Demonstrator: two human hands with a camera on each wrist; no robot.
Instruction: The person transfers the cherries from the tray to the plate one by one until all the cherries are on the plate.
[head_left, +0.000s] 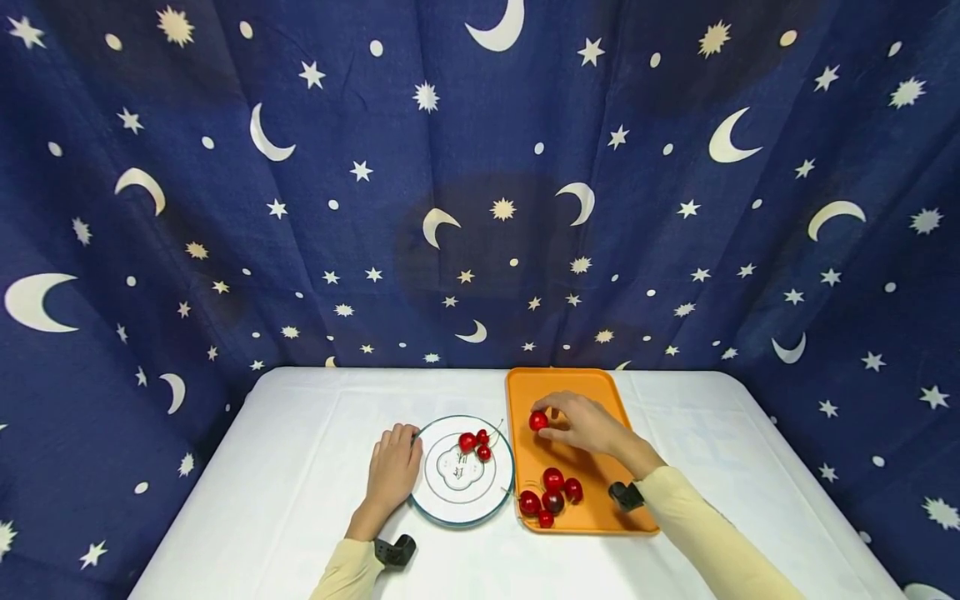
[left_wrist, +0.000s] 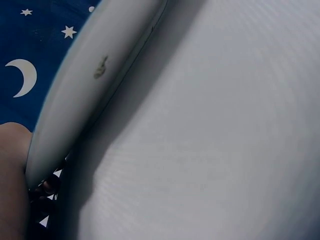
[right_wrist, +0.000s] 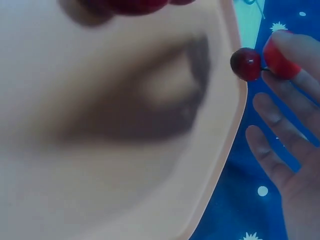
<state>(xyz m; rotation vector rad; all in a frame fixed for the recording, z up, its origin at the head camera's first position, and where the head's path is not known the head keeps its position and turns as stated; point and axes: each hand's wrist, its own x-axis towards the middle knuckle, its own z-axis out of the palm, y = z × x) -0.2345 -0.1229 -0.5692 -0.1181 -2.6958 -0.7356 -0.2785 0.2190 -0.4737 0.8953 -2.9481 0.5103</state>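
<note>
My right hand (head_left: pixel 581 422) hovers over the orange tray (head_left: pixel 592 392) and pinches a red cherry (head_left: pixel 537 421) between thumb and fingertips; in the right wrist view the cherry (right_wrist: pixel 246 64) sits at the fingertips (right_wrist: pixel 282 57) above the tray's rim (right_wrist: pixel 235 125). Several more cherries (head_left: pixel 552 492) lie at the tray's near end. My left hand (head_left: pixel 395 468) rests on the left rim of a white plate (head_left: pixel 450 512) with a teal edge, which carries three stemmed cherries (head_left: pixel 474 442). The left wrist view shows only the plate's rim (left_wrist: pixel 95 95) and tablecloth.
A white tablecloth (head_left: pixel 300 467) covers the table, with bare room to the left and right of the dishes. A dark blue curtain with moons and stars (head_left: pixel 480 183) hangs close behind the table's far edge.
</note>
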